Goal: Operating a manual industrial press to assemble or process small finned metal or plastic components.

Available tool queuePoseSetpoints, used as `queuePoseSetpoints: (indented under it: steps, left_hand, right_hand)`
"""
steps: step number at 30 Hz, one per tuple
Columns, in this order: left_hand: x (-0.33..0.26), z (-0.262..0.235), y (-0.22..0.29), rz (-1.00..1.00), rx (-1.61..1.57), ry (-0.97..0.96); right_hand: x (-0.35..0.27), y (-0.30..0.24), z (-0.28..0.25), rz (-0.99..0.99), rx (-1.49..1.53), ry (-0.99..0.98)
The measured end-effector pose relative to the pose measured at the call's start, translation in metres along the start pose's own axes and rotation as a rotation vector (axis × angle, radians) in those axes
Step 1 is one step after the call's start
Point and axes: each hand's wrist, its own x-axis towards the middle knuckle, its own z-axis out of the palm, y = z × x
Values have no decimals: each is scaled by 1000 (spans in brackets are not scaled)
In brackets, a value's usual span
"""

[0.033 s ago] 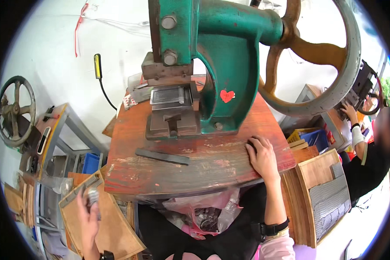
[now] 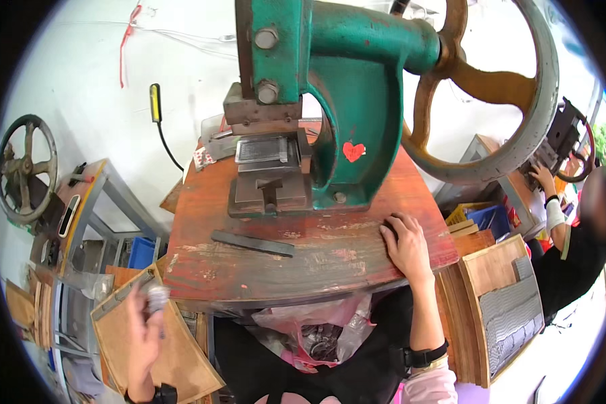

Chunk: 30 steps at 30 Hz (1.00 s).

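My left hand (image 2: 143, 330) is low at the left, shut on a small stack of shiny metal pieces (image 2: 157, 296), above a shallow wooden tray (image 2: 182, 360). My right hand (image 2: 404, 246) lies palm down on the worn red wooden tabletop (image 2: 316, 259), fingers spread, just right of the green press's base. Its fingertips touch a small dark spot that I cannot make out. The green hand press (image 2: 347, 101) stands at the table's back with its steel die block (image 2: 269, 168) under the ram. A flat dark metal bar (image 2: 252, 244) lies in front of the die.
The press's large flywheel (image 2: 512, 87) overhangs the right side. A pink plastic bag of metal parts (image 2: 320, 337) hangs under the table's front edge. A wooden box with grey ribbed sheets (image 2: 512, 310) stands right. Another person's hand (image 2: 542, 178) works far right. A second handwheel (image 2: 23, 168) is left.
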Motion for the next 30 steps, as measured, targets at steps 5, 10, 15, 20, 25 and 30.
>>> queuePoseSetpoints:
  steps: [5,10,15,20,25,30]
  left_hand:
    - [63,134,82,730,500,-508]
    - [97,204,72,944,687,-656]
    - [114,214,78,662,597,-823]
    - [104,224,80,654,558,-720]
    - [102,224,85,642,600,-673]
    - [96,210,75,757,510,-641]
  right_hand:
    - [-13,-28,-22,14,442,-172]
    - [-14,-83,-20,-174,525,-320]
    - [-20,-62,-15,272,754,-367]
    - [-17,-90,19,562,1592,-38]
    - [-15,-90,25,584,1805,-126]
    - [-21,-78,2,-61,647,-363]
